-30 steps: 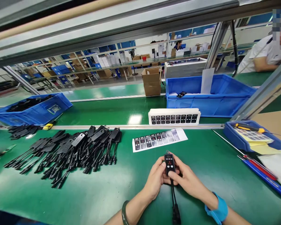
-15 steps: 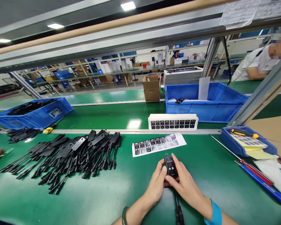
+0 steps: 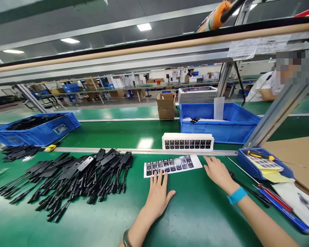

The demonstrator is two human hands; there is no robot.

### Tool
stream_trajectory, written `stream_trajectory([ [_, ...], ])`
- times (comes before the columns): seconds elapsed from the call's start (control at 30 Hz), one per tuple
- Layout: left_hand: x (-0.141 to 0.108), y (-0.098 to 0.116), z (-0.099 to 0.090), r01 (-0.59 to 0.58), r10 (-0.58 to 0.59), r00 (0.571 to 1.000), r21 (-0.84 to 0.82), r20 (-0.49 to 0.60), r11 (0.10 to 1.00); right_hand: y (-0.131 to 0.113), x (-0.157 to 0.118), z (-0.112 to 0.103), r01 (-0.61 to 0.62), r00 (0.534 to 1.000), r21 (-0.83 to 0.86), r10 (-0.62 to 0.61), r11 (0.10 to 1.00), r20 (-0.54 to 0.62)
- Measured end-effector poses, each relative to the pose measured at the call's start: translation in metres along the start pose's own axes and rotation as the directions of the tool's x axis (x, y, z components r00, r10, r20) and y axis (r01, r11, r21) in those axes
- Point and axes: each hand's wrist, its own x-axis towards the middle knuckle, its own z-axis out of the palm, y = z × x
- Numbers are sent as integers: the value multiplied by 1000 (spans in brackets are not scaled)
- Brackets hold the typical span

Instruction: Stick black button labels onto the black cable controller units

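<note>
My left hand (image 3: 158, 195) lies palm down on the bench with its fingers spread. Its fingertips reach the lower edge of a white sheet of black label stickers (image 3: 173, 164). Just beyond the sheet's right end is my right hand (image 3: 217, 173), fingers apart, with nothing visible in it. From behind my right wrist a black cable (image 3: 251, 190) runs out along the bench; whatever is at its upper end is hidden by the hand. A stack of similar label sheets (image 3: 187, 141) stands behind the loose sheet.
On the left lies a pile of black controllers with cables (image 3: 92, 171). Blue bins stand at back left (image 3: 48, 132) and back right (image 3: 216, 127). At right are a small blue tray (image 3: 249, 168), a red pen-like tool (image 3: 275, 197) and a blue one (image 3: 285, 209). A co-worker sits beyond the post.
Both hands have let go of the black controller they held. My left hand has moved to the sticker sheet, my right hand up and right. The camera view has tilted upward.
</note>
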Motion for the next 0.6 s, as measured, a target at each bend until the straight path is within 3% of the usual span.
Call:
stream_trajectory([
  [0.13, 2, -4, -3, -2, 2, 1000, 8, -21, 1000, -14, 36, 18, 93, 995, 201, -85, 975, -50],
  [0.27, 1, -4, -6, 5, -4, 1000, 19, -7, 1000, -24, 50, 35, 97, 991, 398, -53, 912, -119],
  [0.4, -2, -2, -3, -8, 7, 998, -22, -60, 1000, -20, 43, 32, 15, 972, 582, 124, 813, -198],
  [0.5, 0, -7, -5, -51, 38, 984, -73, -173, 996, -11, 29, 16, -84, 921, 694, 321, 715, -219],
  [0.6, 8, -27, -17, 68, -87, 935, -67, -345, 995, -6, 9, 0, -173, 870, 843, 480, 509, -112],
])
